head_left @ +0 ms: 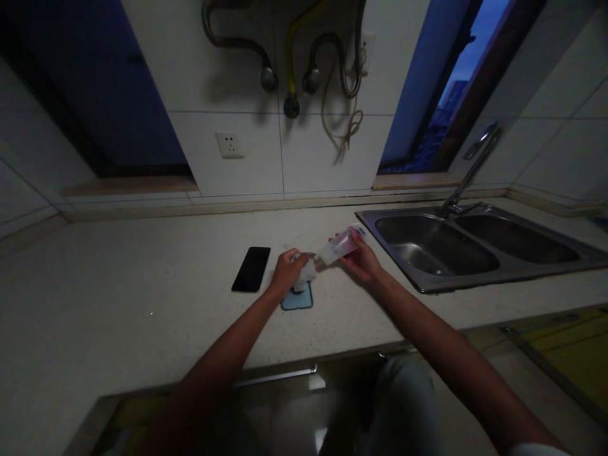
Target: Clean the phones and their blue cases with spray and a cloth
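Bottle (336, 248), clear w/ pink on it, is in my R hand (363, 259), up over the counter (190, 272), just left of the sink (475, 277). R fingers are closed round its far-right end, prob. b/c that leaves the other end free; it's tilted, that end down and left, aimed at the white wad (308, 272) in my L hand (286, 271). Can't tell if they touch, but they're v. close. L grip is narrow, thumb and fingers pinching the wad; cloth or tissue, can't tell. I'd guess it's held there so both hands meet mid-counter, where I can see 'em OK.

Below the wad, a blue phone case (298, 301) lies on the counter, partly hidden by it. Black phone (251, 270) lies flat to the left, just beside my L hand but apart from it, maybe put there to stay out of the way. Sink's well clear of the phone, prob. handy for keeping it dry.
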Tool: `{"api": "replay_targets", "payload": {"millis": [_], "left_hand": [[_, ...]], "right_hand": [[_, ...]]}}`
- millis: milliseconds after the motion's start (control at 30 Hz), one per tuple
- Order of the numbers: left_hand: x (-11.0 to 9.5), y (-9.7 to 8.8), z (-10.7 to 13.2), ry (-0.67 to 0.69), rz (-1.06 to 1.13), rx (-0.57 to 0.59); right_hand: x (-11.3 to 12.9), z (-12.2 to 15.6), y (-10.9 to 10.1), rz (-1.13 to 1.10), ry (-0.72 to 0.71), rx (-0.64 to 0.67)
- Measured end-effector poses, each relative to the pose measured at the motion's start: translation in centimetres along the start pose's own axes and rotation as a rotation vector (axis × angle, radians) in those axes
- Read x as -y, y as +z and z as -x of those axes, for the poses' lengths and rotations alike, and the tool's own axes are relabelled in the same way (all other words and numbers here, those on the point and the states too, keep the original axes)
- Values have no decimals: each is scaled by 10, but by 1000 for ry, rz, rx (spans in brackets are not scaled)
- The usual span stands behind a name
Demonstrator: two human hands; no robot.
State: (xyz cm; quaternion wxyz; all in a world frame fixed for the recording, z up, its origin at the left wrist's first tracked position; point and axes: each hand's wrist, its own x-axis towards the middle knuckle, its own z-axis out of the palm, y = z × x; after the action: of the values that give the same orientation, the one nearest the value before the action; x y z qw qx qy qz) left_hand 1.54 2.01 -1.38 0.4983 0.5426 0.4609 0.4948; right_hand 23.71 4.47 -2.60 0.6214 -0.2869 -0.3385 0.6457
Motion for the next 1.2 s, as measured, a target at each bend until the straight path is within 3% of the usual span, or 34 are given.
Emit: {"api": "replay_targets", "payload": {"millis": [167,300,433,600,667,767,1033,1200], "left_hand": [[-7,0,6,-120,29,-2],[-9,-4,3,-128,65,-27],[-13,1,-1,-160,220,82],[-17,24,-2,-287,317,233],[-15,31,0,-253,304,275],[-11,36,2,-185,257,243],[-5,33,5,-174,98,187],[1,35,8,-49,-32,151]], "right_hand": [[-5,10,12,0,79,73],[-5,16,19,-5,42,97],[-2,18,23,-14,-35,84],[2,16,23,-48,-176,-23],[1,14,22,-38,-181,-35],[-2,13,20,-33,-160,-30],[-9,15,23,-8,-117,17],[-7,18,26,10,-109,36]]}}
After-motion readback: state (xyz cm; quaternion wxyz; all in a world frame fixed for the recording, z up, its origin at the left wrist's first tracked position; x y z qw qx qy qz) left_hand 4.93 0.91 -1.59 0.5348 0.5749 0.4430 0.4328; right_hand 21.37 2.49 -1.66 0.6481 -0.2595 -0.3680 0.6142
